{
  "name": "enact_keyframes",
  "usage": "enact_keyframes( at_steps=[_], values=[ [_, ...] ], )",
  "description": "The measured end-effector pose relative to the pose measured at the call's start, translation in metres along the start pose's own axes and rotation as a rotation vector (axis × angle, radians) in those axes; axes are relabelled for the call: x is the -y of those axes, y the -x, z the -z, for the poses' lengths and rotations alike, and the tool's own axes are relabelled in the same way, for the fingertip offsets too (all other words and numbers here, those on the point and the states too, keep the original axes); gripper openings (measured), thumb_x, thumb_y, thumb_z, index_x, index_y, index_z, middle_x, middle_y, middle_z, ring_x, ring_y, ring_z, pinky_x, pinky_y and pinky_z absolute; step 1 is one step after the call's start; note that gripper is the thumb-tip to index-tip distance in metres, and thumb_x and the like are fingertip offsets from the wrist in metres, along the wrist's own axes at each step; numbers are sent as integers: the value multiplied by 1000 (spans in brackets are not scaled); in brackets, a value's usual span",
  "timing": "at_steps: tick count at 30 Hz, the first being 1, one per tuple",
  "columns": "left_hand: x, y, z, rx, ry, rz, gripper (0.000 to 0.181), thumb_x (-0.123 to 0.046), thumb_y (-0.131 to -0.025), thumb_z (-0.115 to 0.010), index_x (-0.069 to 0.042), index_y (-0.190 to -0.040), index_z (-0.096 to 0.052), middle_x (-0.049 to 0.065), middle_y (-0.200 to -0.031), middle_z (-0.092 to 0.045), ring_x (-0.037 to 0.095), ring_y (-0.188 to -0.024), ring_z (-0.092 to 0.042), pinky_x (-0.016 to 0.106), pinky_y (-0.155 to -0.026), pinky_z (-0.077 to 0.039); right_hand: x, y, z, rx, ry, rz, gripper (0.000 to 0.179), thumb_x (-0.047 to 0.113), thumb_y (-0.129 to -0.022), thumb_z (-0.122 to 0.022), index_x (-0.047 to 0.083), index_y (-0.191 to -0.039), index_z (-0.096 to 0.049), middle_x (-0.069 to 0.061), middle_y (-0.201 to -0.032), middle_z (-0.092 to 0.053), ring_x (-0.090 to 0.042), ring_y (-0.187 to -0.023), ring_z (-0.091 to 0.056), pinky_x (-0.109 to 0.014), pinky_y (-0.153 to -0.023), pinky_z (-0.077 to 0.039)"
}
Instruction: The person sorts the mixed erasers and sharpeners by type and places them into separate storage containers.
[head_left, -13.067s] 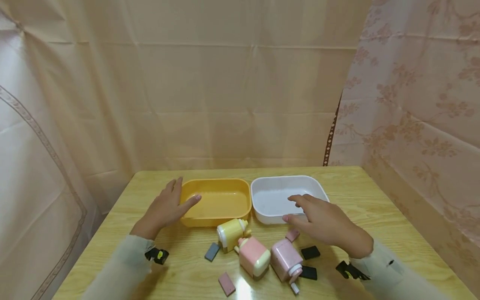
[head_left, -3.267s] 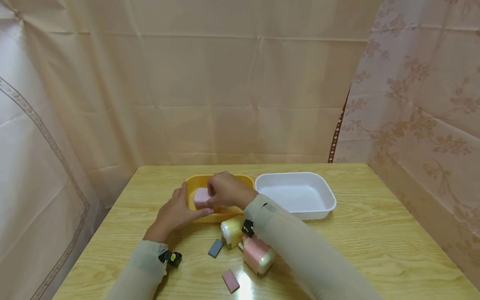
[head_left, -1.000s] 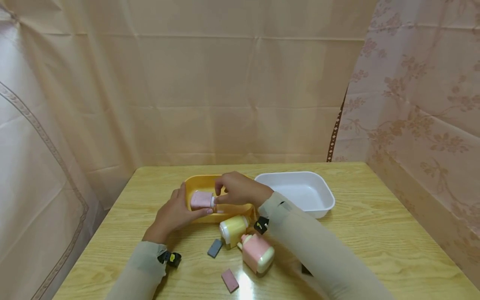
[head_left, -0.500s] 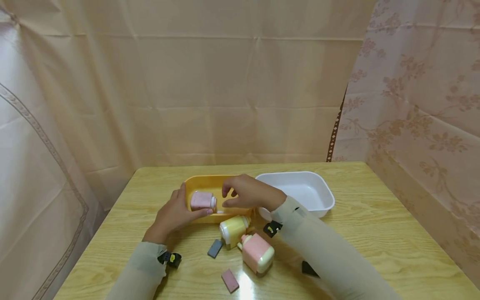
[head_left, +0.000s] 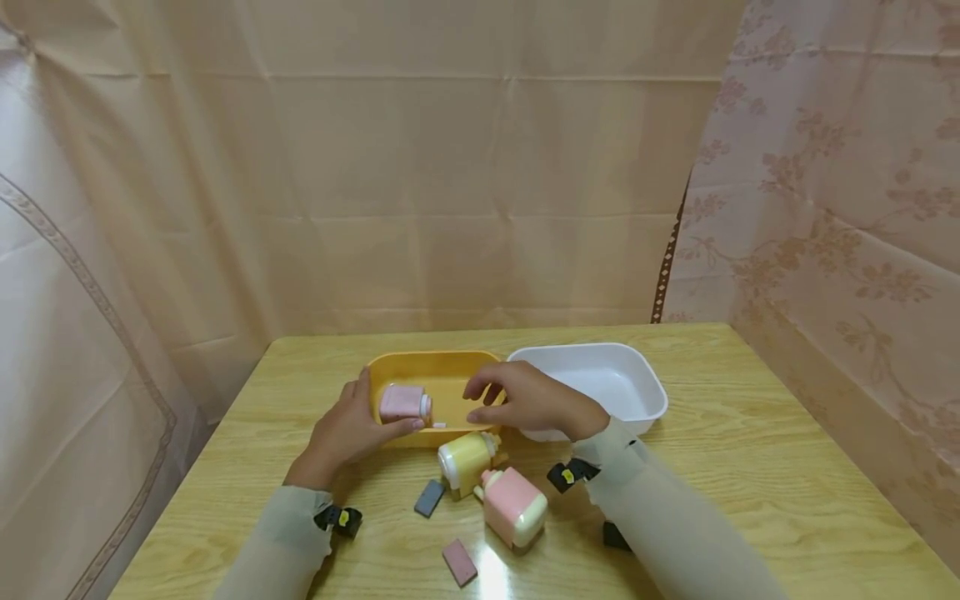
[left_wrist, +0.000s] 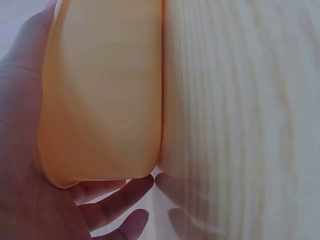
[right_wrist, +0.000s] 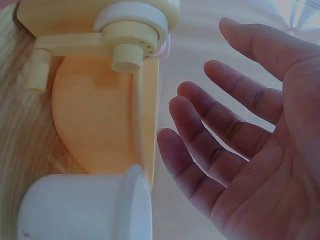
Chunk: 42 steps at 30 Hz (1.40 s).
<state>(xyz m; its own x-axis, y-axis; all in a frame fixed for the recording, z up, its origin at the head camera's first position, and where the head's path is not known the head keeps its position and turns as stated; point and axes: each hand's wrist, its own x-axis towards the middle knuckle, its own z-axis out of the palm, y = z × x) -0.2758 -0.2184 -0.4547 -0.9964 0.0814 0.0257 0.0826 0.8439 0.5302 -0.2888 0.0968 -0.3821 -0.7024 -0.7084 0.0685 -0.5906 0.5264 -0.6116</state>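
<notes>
My left hand (head_left: pixel 347 429) holds the left end of the yellow tray (head_left: pixel 420 437), thumb over the near rim and fingers along the outer side. Inside that tray lies a pale pink hand-crank pencil sharpener (head_left: pixel 401 402) on its side. My right hand (head_left: pixel 528 396) hovers over the tray's right end with nothing in it, fingers loosely bent and apart. In front of the tray, a yellow pencil sharpener (head_left: pixel 465 461) lies on its side, its crank arm showing in the right wrist view. Beside it is a pink and cream pencil sharpener (head_left: pixel 513 508).
A white tray (head_left: pixel 645 421) stands right of the yellow one, partly behind my right hand. A grey eraser (head_left: pixel 429 498) and a pink eraser (head_left: pixel 460 562) lie on the wooden table (head_left: pixel 757 450). A black block (head_left: pixel 615 536) is partly covered by my right sleeve.
The pale pink sharpener went from the table into the yellow tray. My right hand has let go of it and drawn back to the right. The left hand stays on the tray.
</notes>
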Motion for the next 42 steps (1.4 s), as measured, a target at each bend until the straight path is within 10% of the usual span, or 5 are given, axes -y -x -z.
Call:
enact_keyframes(
  at_steps=[42],
  values=[
    [-1, -1, 1, 8, 9, 8, 140, -91, -65, -69, -16, -166, -6, 20, -153, -39, 40, -122, -58, 65, -99, -48, -18, 26, -23, 6, -93, 25, 47, 45, -86, -84, 23, -126, -74, 0, -127, -69, -21, -113, -62, -50, -99, -51]
  ],
)
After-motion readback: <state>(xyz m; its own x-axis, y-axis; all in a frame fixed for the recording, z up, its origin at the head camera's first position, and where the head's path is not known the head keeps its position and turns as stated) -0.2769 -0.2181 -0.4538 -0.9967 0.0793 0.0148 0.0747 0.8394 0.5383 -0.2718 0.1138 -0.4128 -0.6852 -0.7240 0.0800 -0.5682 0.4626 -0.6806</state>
